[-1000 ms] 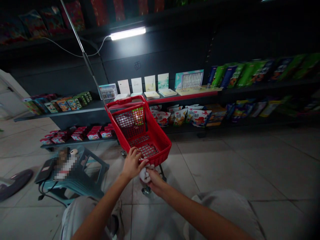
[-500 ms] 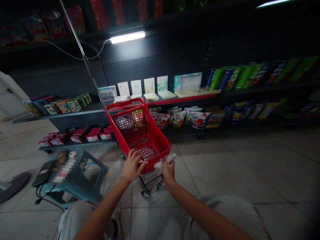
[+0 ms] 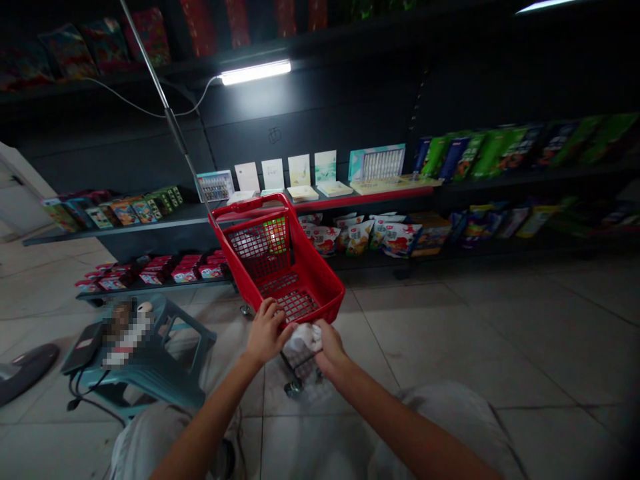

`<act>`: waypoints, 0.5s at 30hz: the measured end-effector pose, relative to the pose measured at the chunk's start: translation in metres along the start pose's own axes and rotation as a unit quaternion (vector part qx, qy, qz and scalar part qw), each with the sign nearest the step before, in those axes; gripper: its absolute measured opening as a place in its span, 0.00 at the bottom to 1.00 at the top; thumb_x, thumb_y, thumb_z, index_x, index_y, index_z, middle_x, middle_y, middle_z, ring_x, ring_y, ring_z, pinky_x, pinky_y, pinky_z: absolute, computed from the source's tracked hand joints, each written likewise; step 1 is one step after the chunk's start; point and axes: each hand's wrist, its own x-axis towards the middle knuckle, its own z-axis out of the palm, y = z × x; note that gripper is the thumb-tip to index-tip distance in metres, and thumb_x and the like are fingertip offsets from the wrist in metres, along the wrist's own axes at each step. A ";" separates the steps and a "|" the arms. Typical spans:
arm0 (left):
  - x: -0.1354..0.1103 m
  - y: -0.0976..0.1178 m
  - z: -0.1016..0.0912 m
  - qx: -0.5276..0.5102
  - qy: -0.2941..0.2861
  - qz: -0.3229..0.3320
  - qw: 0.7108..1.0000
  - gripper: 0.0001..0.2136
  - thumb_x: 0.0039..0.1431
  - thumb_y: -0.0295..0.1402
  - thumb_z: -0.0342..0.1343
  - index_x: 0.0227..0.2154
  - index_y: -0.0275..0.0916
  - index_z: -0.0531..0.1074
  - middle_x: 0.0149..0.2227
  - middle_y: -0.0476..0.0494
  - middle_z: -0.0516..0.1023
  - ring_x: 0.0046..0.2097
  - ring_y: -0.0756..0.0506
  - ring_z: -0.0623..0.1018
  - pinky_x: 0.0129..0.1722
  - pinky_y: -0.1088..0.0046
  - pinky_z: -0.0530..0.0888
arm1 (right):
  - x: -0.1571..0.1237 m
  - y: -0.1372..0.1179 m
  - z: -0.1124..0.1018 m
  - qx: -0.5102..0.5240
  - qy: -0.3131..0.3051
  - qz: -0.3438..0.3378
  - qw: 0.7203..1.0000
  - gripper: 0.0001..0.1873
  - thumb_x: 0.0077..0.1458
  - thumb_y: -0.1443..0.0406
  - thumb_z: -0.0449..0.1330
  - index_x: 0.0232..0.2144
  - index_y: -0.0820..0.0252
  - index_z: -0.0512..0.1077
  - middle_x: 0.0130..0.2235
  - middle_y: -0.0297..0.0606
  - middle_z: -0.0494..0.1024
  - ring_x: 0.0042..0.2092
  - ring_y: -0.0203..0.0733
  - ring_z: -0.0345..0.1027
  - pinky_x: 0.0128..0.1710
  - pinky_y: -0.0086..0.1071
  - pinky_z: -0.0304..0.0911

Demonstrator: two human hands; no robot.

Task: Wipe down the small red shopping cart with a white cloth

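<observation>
A small red plastic shopping cart (image 3: pixel 317 275) stands before me, its basket of open grid tilted toward me in view. My left hand (image 3: pixel 266 333) grips the near left corner of its rim, fingers over the edge and thumb along the outside. Against the near end of the basket, my right hand (image 3: pixel 330 348) is closed on a crumpled white cloth (image 3: pixel 304 338). The cloth hides part of the basket's outer wall and lies close to my left thumb.
A blue-grey plastic stool (image 3: pixel 173 333) at the left carries a black device (image 3: pixel 85 347) with cables. Behind the cart, a dark shelf holds books (image 3: pixel 300 173), snack bags (image 3: pixel 400 237) and boxes (image 3: pixel 133 212). A metal pole (image 3: pixel 155 77) rises near the cart handle.
My right hand has moved left and slightly down along the cart's near end, bringing the cloth close to my left hand. The left hand stays on the rim.
</observation>
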 end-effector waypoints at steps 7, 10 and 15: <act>0.003 -0.001 0.006 -0.045 0.028 -0.029 0.998 0.14 0.70 0.38 0.50 0.29 0.41 0.75 0.42 0.42 0.76 0.58 0.40 0.67 0.60 0.54 0.71 | 0.018 -0.074 -0.006 -0.110 0.164 -0.250 0.948 0.23 0.47 0.56 0.61 0.46 0.56 0.71 0.42 0.36 0.77 0.42 0.41 0.72 0.43 0.34 0.69; 0.001 -0.006 0.005 -0.059 0.047 -0.046 0.996 0.18 0.70 0.38 0.50 0.24 0.41 0.74 0.39 0.42 0.77 0.57 0.40 0.68 0.60 0.53 0.70 | 0.025 -0.100 -0.006 -0.252 0.125 -0.404 0.871 0.21 0.52 0.58 0.60 0.47 0.59 0.74 0.51 0.44 0.74 0.54 0.46 0.68 0.59 0.41 0.62; -0.010 -0.018 -0.008 -0.073 0.049 -0.034 0.996 0.17 0.68 0.36 0.51 0.22 0.42 0.73 0.37 0.42 0.78 0.58 0.40 0.68 0.61 0.52 0.70 | 0.024 -0.110 0.001 -0.467 -0.069 -0.491 0.732 0.19 0.54 0.66 0.56 0.48 0.58 0.77 0.56 0.47 0.72 0.63 0.51 0.62 0.65 0.47 0.57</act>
